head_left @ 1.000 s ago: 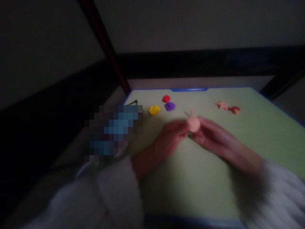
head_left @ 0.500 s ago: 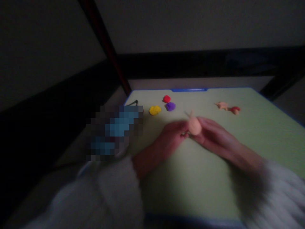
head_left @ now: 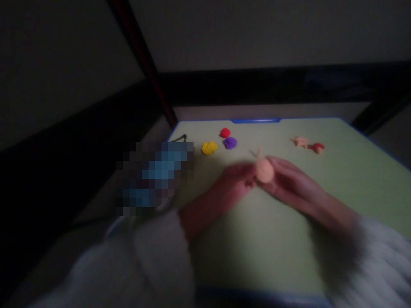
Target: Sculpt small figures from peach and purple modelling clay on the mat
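At the far left of the surface [head_left: 257,252], which is pale green with a blue rim, a pixelated bluish thing [head_left: 160,167] sits over the edge area; what it is cannot be told. A thin dark piece [head_left: 184,137] pokes out just above its upper right end. Next comes a yellow lump [head_left: 209,148], flattish and uneven, lying near the purple lump [head_left: 230,143]. The small red lump [head_left: 225,132] lies just beyond the purple one, toward the far edge (the two look close enough to touch, though the blur hides any gap).

The left hand [head_left: 233,184] reaches in from a pale, fuzzy sleeve [head_left: 160,252], its grip closed by the fingertips on the near left side of a peach ball [head_left: 265,170]. The ball is between the two hands, near the middle of the surface, with thin peach prongs [head_left: 259,152] showing behind it. The right hand [head_left: 289,184] has its grip around the ball's right side, fingers bent and together.

Farther right and back, well apart from the hands, lie a small peach figure [head_left: 300,141] with short projections and, just beside it, a red-topped piece [head_left: 318,148] with a peach underside.
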Available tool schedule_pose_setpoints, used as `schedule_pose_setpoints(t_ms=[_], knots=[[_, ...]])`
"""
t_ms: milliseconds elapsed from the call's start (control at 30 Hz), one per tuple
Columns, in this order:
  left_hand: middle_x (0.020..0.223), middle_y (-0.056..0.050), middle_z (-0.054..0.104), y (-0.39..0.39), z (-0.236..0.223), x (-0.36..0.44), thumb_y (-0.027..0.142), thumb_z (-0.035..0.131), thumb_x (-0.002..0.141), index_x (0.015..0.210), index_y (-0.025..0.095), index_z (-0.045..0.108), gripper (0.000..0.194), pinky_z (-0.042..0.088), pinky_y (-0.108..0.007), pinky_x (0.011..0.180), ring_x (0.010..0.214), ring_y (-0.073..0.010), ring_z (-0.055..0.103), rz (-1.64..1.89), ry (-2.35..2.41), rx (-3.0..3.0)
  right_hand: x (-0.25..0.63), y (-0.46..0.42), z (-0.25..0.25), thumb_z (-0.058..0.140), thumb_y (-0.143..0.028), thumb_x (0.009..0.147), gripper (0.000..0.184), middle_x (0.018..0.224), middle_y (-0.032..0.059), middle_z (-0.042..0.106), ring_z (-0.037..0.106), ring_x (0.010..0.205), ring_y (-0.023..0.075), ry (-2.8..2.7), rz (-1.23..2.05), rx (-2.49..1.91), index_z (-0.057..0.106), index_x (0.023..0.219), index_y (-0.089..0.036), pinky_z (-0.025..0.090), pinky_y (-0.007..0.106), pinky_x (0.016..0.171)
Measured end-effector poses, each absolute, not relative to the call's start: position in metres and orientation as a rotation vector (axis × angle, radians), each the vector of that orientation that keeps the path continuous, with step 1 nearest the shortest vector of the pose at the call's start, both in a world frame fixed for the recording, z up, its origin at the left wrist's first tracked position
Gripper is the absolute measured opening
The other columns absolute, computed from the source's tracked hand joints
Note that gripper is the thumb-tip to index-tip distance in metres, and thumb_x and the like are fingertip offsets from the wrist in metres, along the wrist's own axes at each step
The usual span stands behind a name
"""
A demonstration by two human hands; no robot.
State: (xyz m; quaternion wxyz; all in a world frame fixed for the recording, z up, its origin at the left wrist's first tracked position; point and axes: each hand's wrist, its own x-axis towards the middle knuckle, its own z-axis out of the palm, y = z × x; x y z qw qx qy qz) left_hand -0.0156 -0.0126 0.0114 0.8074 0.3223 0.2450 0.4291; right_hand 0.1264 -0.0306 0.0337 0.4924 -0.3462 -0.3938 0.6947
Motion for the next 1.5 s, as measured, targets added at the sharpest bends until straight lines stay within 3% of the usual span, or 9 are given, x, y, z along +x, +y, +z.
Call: schedule_pose_setpoints(t_ms=[200,400,500,600,767,1000,1233,1400,1500], knots=[[0.068,-0.001,0.058,-0.013,0.009,-0.015,0.034,0.079,0.054,0.068,0.013,0.066,0.029,0.037,-0.026,0.072,0.068,-0.0101,0.047,0.919,0.503,0.773,0.127,-0.028,0.029,0.073,-0.038,0.067,0.021,0.062,-0.0021,0.054,0.045,0.053,0.0074,-0.957,1.726,-0.809,0.063,0.063,-0.020,0.042,0.020,0.050],[0.070,-0.001,0.060,-0.012,0.016,-0.014,0.027,0.070,0.067,0.066,0.016,0.063,0.013,0.040,-0.026,0.071,0.068,-0.0105,0.050,0.898,0.589,0.565,0.127,-0.031,0.035,0.078,-0.033,0.059,0.018,0.065,-0.0005,0.061,0.053,0.058,0.0106,-0.960,1.706,-0.825,0.066,0.063,-0.019,0.047,0.022,0.054],[0.070,-0.001,0.061,-0.012,0.016,-0.014,0.025,0.074,0.061,0.063,0.014,0.062,0.016,0.040,-0.025,0.073,0.071,-0.0104,0.052,0.899,0.563,0.598,0.127,-0.031,0.036,0.079,-0.034,0.059,0.020,0.065,0.0004,0.062,0.055,0.060,0.0108,-0.976,1.722,-0.827,0.066,0.061,-0.018,0.048,0.021,0.056],[0.065,0.001,0.059,-0.012,0.013,-0.014,0.027,0.080,0.053,0.061,0.013,0.063,0.024,0.038,-0.022,0.067,0.065,-0.0078,0.049,0.960,0.518,0.658,0.126,-0.030,0.034,0.079,-0.035,0.058,0.020,0.064,-0.0009,0.062,0.053,0.056,0.0087,-0.940,1.736,-0.819,0.067,0.063,-0.019,0.045,0.018,0.051],[0.056,0.003,0.052,-0.014,0.013,-0.015,0.025,0.079,0.054,0.057,0.012,0.060,0.023,0.032,-0.021,0.058,0.056,-0.0052,0.040,1.019,0.513,0.662,0.127,-0.029,0.029,0.081,-0.032,0.055,0.022,0.068,-0.0010,0.063,0.053,0.059,0.0077,-0.883,1.736,-0.850,0.069,0.069,-0.019,0.047,0.016,0.054],[0.057,0.003,0.050,-0.014,0.019,-0.014,0.022,0.065,0.071,0.060,0.012,0.057,0.016,0.033,-0.022,0.057,0.053,-0.0056,0.038,0.951,0.517,0.562,0.127,-0.031,0.035,0.075,-0.024,0.066,0.009,0.074,0.0013,0.064,0.056,0.066,0.0100,-0.937,1.702,-0.867,0.068,0.068,-0.019,0.050,0.018,0.059],[0.067,0.000,0.060,-0.015,0.016,-0.013,0.020,0.073,0.063,0.064,0.011,0.061,0.014,0.037,-0.023,0.067,0.066,-0.0081,0.050,0.982,0.512,0.637,0.129,-0.027,0.025,0.073,-0.029,0.069,0.013,0.067,-0.0016,0.060,0.054,0.056,0.0071,-0.972,1.773,-0.723,0.066,0.066,-0.020,0.047,0.015,0.049],[0.058,0.003,0.051,-0.015,0.020,-0.014,0.016,0.065,0.070,0.060,0.012,0.057,0.013,0.033,-0.021,0.057,0.054,-0.0051,0.040,0.972,0.521,0.588,0.130,-0.024,0.020,0.071,-0.029,0.073,0.009,0.069,-0.0037,0.062,0.055,0.057,0.0052,-0.975,1.799,-0.691,0.067,0.072,-0.021,0.047,0.014,0.055],[0.056,0.004,0.048,-0.014,0.019,-0.015,0.019,0.063,0.070,0.060,0.012,0.055,0.014,0.031,-0.022,0.056,0.052,-0.0053,0.037,0.936,0.530,0.590,0.129,-0.024,0.021,0.069,-0.035,0.074,0.015,0.066,-0.0017,0.064,0.056,0.057,0.0073,-0.977,1.826,-0.661,0.068,0.073,-0.020,0.048,0.016,0.055]])
